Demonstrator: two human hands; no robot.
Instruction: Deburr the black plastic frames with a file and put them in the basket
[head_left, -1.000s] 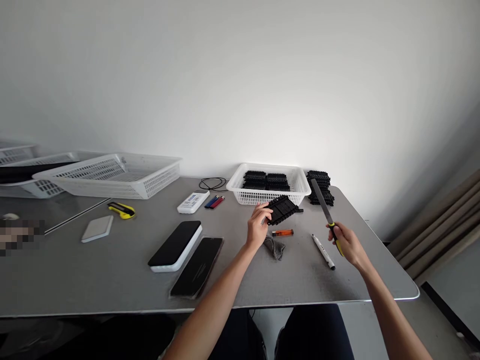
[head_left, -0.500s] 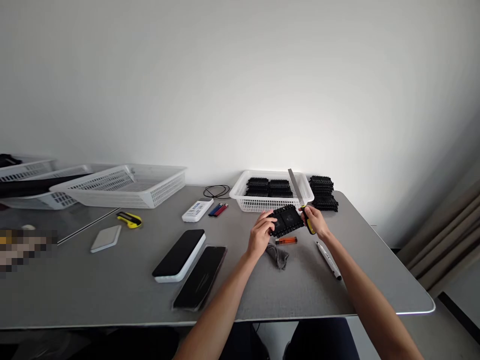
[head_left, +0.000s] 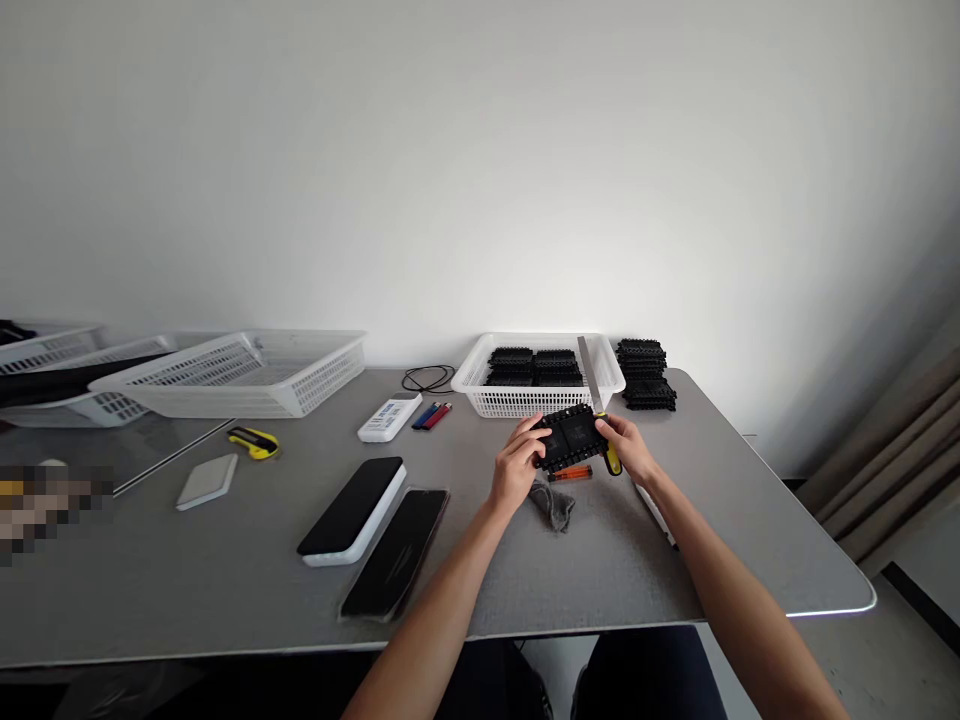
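Observation:
My left hand (head_left: 517,462) grips the left end of a flat black plastic part (head_left: 574,436) with toothed edges, tilted above the table. In my right hand (head_left: 630,448) is a flat file (head_left: 591,375) with a yellow-and-black handle, its grey blade pointing up and away. The right thumb lies at the plastic part's right edge. Below the part are an orange lighter (head_left: 570,473) and a crumpled grey cloth (head_left: 553,506). A white marker (head_left: 656,515) lies partly hidden by my right forearm.
Behind my hands stands a white basket (head_left: 517,403) of similar black parts, with more stacked (head_left: 646,375) beside it. Leftward lie a phone (head_left: 397,555), a white-sided black device (head_left: 352,510), a white box (head_left: 390,416), two lighters (head_left: 433,416), a yellow cutter (head_left: 255,442) and another white basket (head_left: 292,398).
My right hand and the file have shifted slightly, bringing the right thumb onto the plastic part's edge. The part is turned a little flatter toward me. The whole view has moved slightly.

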